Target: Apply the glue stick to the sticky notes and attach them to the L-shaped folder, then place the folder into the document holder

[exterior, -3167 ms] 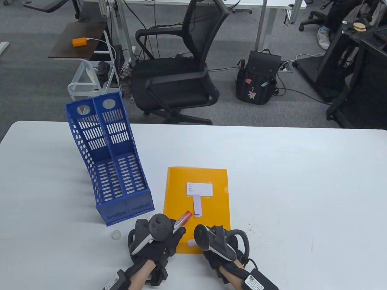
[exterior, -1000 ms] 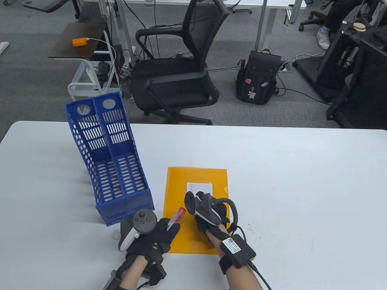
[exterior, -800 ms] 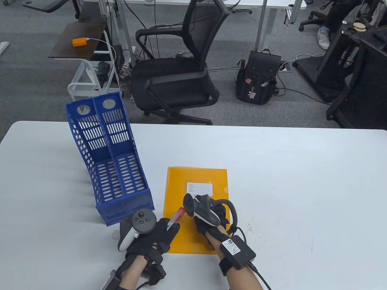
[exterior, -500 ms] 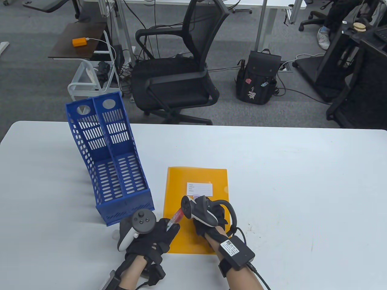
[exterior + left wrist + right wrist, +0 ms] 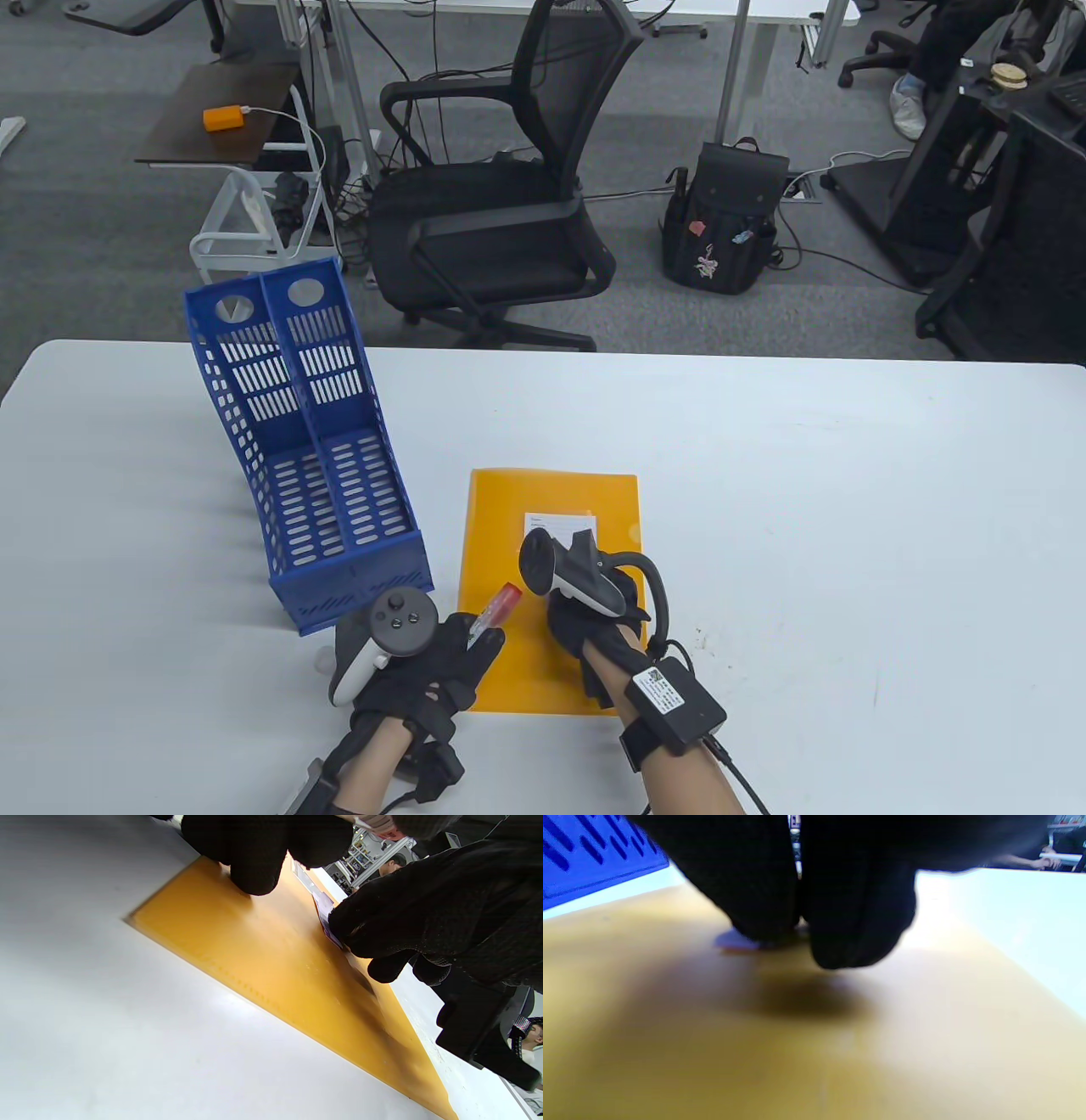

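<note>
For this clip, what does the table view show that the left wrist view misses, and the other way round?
Only the table view shows the blue document holder, the glue stick in the left hand, and the white label on the folder.

Only the left wrist view shows the right hand's fingertips pressing a pale purple sticky note onto the folder.

Both show the orange folder flat on the white table, with the right hand on it.

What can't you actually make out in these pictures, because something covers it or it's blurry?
- Sticky note: table view hides it under the right hand; left wrist view shows only a sliver.
- Right fingertips: right wrist view is too blurred and dark to show the contact.
- Label writing on the orange folder: too small, partly behind the tracker.
- Glue stick: its lower end is hidden in the left hand.
</note>
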The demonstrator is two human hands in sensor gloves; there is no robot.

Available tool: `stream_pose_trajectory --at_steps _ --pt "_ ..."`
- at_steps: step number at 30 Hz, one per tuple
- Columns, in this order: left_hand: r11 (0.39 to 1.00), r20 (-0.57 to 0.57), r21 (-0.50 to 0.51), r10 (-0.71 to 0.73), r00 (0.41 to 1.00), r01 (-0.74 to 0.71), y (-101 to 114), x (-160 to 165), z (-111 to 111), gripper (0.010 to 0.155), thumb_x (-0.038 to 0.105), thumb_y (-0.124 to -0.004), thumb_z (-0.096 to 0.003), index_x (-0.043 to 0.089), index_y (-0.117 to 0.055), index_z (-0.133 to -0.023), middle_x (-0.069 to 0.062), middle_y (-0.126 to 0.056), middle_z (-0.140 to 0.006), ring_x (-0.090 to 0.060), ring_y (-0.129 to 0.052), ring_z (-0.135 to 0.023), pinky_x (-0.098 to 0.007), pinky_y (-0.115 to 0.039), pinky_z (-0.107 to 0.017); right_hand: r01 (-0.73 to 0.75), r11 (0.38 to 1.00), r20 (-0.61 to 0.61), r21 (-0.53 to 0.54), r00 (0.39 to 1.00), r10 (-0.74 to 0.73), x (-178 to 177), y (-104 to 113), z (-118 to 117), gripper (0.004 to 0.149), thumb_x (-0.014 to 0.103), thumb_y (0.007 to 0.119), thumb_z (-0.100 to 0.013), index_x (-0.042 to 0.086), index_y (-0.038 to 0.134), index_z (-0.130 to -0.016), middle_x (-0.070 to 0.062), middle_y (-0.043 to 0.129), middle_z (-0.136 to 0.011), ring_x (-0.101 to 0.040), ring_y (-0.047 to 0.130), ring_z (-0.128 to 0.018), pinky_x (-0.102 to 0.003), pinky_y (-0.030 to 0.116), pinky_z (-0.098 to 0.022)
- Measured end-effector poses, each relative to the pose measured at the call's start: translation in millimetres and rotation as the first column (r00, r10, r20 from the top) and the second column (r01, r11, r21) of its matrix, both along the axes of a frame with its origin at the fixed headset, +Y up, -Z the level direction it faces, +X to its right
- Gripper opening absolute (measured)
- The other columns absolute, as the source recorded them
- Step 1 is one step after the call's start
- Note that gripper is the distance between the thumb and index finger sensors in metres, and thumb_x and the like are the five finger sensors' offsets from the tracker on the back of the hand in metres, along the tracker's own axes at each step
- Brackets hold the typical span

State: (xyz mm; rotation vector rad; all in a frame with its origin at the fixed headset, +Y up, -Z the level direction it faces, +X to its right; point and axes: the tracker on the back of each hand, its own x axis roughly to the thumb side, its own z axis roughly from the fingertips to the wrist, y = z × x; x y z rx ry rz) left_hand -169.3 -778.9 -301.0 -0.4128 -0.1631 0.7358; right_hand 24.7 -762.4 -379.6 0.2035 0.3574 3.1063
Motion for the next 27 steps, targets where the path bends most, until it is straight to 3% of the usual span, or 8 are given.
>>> stream_pose_trajectory --at_steps 5,13,21,27 --pt "1.000 0.000 0.000 0.000 1.000 0.000 0.0 0.0 0.0 0.061 0.059 -0.058 -0.0499 0.014 -0.066 -0.091 -0.013 -0.074 -0.103 -0.033 -0.059 -0.102 -0.062 -0.041 -0.075 0.052 0.998 0.018 -0.024 0.998 -0.052 3.8 0.5 -2.8 0.043 0.028 0.088 -0.045 0.011 0.089 -0.085 -0.024 0.083 -0.089 -0.030 0.100 -0.043 -0.036 0.084 -0.018" --pt "1.000 0.000 0.000 0.000 1.000 0.000 0.0 0.0 0.0 0.061 0.059 -0.058 -0.0499 0.014 -0.066 -0.092 -0.013 -0.074 -0.103 -0.033 -0.059 -0.102 -0.062 -0.041 -0.075 0.008 0.996 0.025 0.094 1.000 -0.010 3.0 -1.8 -5.7 0.040 0.035 0.097 -0.039 0.016 0.096 -0.074 -0.020 0.092 -0.080 -0.027 0.101 -0.035 -0.033 0.084 -0.013" --pt "1.000 -0.003 -0.009 0.013 1.000 -0.013 -0.1 -1.1 -0.2 0.061 0.059 -0.058 -0.0499 0.014 -0.066 -0.092 -0.012 -0.074 -0.103 -0.033 -0.059 -0.102 -0.062 -0.041 -0.075 -0.020 0.999 0.045 0.045 0.999 0.018 2.9 -2.6 -10.7 0.065 0.042 0.097 -0.039 0.019 0.071 -0.094 -0.026 0.063 -0.099 -0.028 0.095 -0.048 -0.034 0.083 -0.020" --pt "1.000 -0.005 -0.010 0.012 1.000 -0.012 -0.1 -2.1 -0.7 0.061 0.059 -0.058 -0.0498 0.015 -0.066 -0.091 -0.012 -0.075 -0.103 -0.032 -0.059 -0.102 -0.061 -0.041 -0.075 -0.026 1.000 0.045 -0.007 0.999 0.026 0.4 -4.6 -14.6 0.074 0.042 0.095 -0.042 0.015 0.065 -0.104 -0.028 0.059 -0.101 -0.030 0.094 -0.051 -0.036 0.082 -0.022"
